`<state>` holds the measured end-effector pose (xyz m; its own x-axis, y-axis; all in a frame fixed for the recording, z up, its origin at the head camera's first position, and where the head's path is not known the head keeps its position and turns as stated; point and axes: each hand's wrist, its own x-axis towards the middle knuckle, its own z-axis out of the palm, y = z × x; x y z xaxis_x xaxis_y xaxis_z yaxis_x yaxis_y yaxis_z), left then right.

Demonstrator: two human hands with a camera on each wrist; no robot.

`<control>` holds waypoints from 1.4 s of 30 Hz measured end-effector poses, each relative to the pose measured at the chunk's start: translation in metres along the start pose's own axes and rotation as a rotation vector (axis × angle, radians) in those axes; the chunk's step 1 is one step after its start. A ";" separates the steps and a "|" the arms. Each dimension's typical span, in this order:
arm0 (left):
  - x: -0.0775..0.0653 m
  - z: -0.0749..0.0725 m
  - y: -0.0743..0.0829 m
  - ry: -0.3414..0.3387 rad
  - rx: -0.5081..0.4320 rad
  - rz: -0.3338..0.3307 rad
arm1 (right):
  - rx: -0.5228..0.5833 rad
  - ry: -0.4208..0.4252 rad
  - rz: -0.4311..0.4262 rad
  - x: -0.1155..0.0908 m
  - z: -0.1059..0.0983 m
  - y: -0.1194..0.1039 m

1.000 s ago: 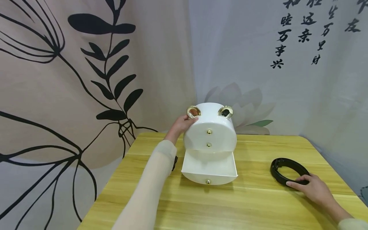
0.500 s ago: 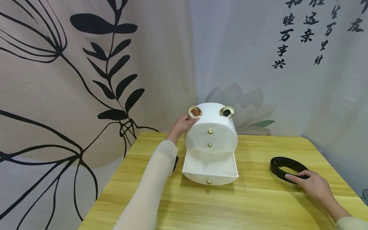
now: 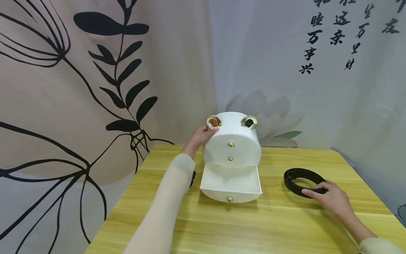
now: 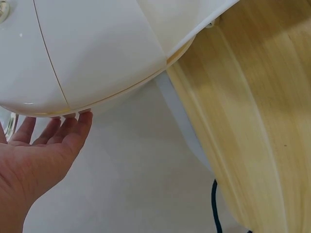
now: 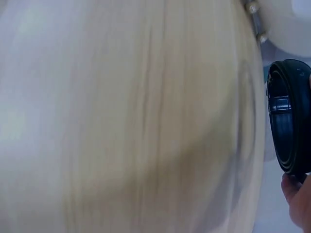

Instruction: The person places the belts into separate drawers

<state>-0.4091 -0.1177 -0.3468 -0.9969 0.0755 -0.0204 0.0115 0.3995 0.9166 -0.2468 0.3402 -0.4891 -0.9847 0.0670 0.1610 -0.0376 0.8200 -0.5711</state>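
Observation:
A white drawer box (image 3: 232, 150) with gold knobs and two gold-rimmed round ears stands on the table, its bottom drawer (image 3: 231, 180) pulled out and bare inside. My left hand (image 3: 203, 135) holds the box's upper left side below the ear; in the left wrist view, the left hand's fingertips (image 4: 83, 119) touch the white wall. To the right, my right hand (image 3: 333, 197) pinches the near edge of a coiled black belt (image 3: 293, 188), thumb inside and fingers outside hard to tell apart. The right wrist view shows the belt (image 5: 296, 111) raised above the wood.
The wooden table (image 3: 269, 225) reaches back to a printed curtain (image 3: 177, 70). Part of a small black object (image 3: 192, 178) shows behind my left sleeve. A dark cord (image 4: 215, 206) hangs past the table edge in the left wrist view.
The right hand has carried the belt left and slightly back, toward the box. Left hand, box and drawer keep their places; the head view shifts slightly.

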 end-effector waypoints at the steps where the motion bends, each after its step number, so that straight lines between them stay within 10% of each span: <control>1: 0.000 -0.001 0.000 0.004 0.001 -0.003 | 0.006 0.004 -0.004 0.000 0.001 -0.005; 19: -0.001 -0.004 0.001 0.000 0.006 0.011 | 0.219 0.110 -0.101 -0.013 -0.005 -0.068; 42: 0.000 -0.002 0.001 -0.005 -0.010 -0.013 | 0.400 0.008 -0.223 -0.023 0.032 -0.142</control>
<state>-0.4089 -0.1190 -0.3454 -0.9966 0.0744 -0.0346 -0.0027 0.3918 0.9200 -0.2241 0.2044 -0.4376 -0.9437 -0.0809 0.3209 -0.3133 0.5308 -0.7875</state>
